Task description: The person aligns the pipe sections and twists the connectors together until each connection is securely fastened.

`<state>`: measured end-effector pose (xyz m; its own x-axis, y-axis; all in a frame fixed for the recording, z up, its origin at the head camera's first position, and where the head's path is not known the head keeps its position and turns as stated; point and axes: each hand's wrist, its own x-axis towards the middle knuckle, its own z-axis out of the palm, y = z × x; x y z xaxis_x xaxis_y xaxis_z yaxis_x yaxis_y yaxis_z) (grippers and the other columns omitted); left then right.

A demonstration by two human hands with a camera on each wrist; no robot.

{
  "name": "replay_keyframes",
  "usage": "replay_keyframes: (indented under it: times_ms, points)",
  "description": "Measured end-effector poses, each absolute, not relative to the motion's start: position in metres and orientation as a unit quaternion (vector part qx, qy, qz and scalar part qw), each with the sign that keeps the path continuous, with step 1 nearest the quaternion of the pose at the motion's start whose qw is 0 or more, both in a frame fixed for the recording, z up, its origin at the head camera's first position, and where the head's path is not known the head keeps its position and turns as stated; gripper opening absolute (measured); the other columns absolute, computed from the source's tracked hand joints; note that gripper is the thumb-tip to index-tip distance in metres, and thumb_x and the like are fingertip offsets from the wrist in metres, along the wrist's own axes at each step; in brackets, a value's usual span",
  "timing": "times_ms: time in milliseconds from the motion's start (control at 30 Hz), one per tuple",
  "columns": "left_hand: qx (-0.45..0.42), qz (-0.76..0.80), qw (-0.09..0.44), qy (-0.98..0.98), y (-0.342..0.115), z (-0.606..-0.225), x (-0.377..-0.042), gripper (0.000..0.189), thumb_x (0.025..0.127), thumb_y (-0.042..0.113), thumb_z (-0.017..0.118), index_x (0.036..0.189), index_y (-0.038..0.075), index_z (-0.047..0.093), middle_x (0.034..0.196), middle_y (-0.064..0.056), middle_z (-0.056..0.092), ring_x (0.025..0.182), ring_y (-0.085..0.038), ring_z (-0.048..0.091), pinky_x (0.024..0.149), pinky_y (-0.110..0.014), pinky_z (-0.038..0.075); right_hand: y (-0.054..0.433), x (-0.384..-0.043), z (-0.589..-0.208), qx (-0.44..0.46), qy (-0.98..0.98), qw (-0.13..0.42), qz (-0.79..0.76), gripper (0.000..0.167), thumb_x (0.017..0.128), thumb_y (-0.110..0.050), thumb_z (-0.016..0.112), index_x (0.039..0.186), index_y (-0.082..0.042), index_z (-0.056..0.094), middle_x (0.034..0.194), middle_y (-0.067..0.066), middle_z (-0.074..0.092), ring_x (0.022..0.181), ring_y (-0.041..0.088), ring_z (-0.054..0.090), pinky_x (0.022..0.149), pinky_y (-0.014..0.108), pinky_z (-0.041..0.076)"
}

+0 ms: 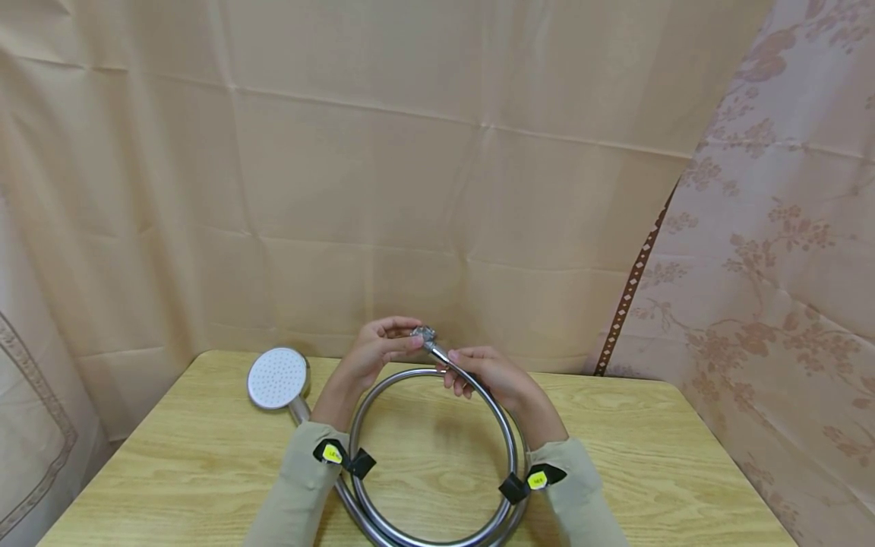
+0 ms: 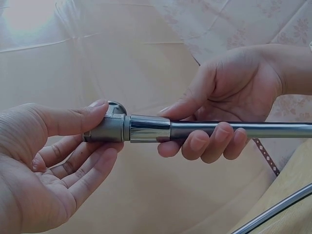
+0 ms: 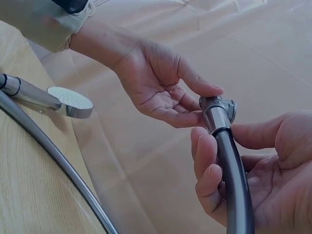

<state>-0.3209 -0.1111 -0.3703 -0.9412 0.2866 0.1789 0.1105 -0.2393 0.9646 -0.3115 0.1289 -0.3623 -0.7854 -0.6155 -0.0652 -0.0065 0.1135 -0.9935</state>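
Observation:
Above the far edge of the table, both hands meet at the end of a silver shower hose [image 1: 511, 450]. My left hand [image 1: 365, 353] pinches a small chrome fitting [image 2: 109, 129] with a rounded knob on one side, thumb on top and fingertips below. The fitting sits in line against the hose's shiny end collar [image 2: 150, 129]. My right hand [image 1: 497, 374] holds the hose just behind that collar, with the thumb along one side and curled fingers on the other. Left of the left forearm, a round shower head [image 1: 276, 378] with a white dotted face lies on the table, its handle joined to the hose.
The hose lies in large loops on the wooden table [image 1: 636, 456], between and under the forearms. Black wrist straps with yellow labels are on both sleeves. A beige cloth [image 1: 410, 190] hangs behind the table, and a flowered cloth [image 1: 766, 289] hangs at the right.

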Motion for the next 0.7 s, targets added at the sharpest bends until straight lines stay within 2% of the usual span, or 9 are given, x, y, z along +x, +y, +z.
replay_keyframes:
  times_ms: [167,400,700]
  points:
    - [0.16,0.766,0.056,0.621,-0.1119,-0.3699,-0.3202,0.023,0.092,-0.004,0.067,0.114,0.003,0.069,0.094,0.006,0.073,0.09,-0.009,0.07,0.091,-0.035,0.06,0.1277,-0.3114,-0.3634,-0.213,0.707,0.22,-0.637,0.028,0.108,-0.021,0.05,0.109,0.002,0.065,0.082,-0.001,0.07,0.072,0.009,0.065,0.063,0.022,0.052]
    - [0.165,0.763,0.062,0.622,-0.1122,-0.3697,-0.3199,0.024,0.093,-0.003,0.067,0.116,0.002,0.068,0.095,0.006,0.074,0.092,-0.01,0.07,0.097,-0.042,0.058,0.1246,-0.3101,-0.3632,-0.194,0.724,0.176,-0.638,0.029,0.1,-0.012,0.064,0.119,0.01,0.061,0.086,0.0,0.072,0.08,0.013,0.067,0.069,0.025,0.055]
    - [0.165,0.76,0.064,0.626,-0.1121,-0.3697,-0.32,0.026,0.093,-0.003,0.067,0.119,-0.001,0.067,0.096,0.006,0.073,0.093,-0.01,0.07,0.103,-0.05,0.054,0.1225,-0.3076,-0.362,-0.184,0.729,0.161,-0.64,0.021,0.096,-0.01,0.07,0.112,0.003,0.064,0.084,-0.003,0.071,0.078,0.011,0.066,0.07,0.026,0.055]
